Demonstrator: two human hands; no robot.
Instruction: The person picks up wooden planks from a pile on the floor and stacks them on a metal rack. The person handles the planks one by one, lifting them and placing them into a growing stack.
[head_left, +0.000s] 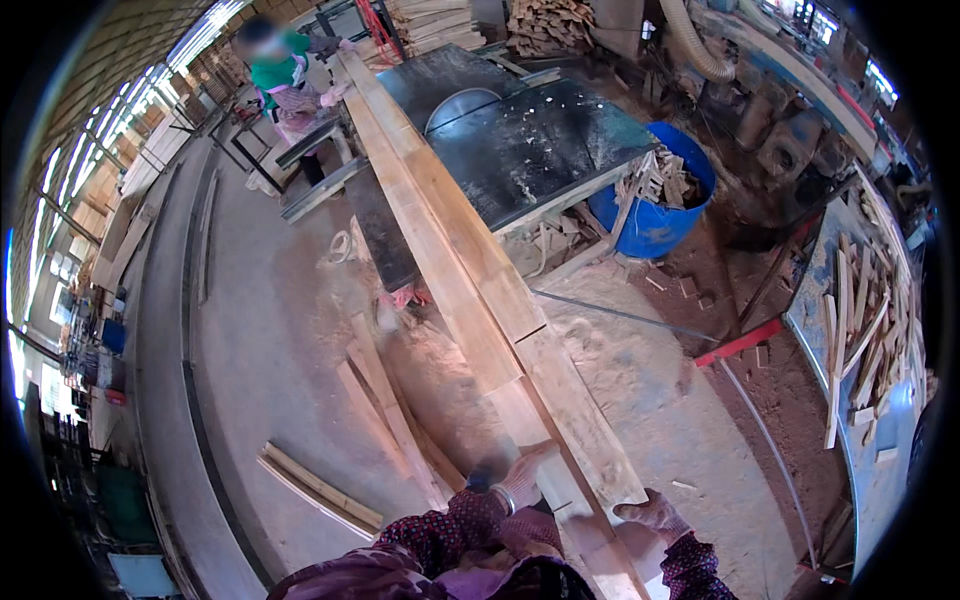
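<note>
Two long pale wooden boards run side by side from the saw table down to me, with a narrow dark gap between them. My left hand [522, 478] is closed on the left edge of the left board [452, 312], fingers lying over its top. At the near end of the right board [575, 410], my right hand [655, 515] grips the corner with its thumb on top; the fingers beneath are hidden. The left board reaches further toward me than the right one. A co-worker's hand [333, 95] touches the boards at their far end.
A black saw table [560, 130] with a large round blade [462, 106] stands beyond, right of the boards. Next to it is a blue barrel [655, 235] of offcuts. Loose planks [385, 405] lie on the floor at left. Thin strips [850, 320] fill a bench at right.
</note>
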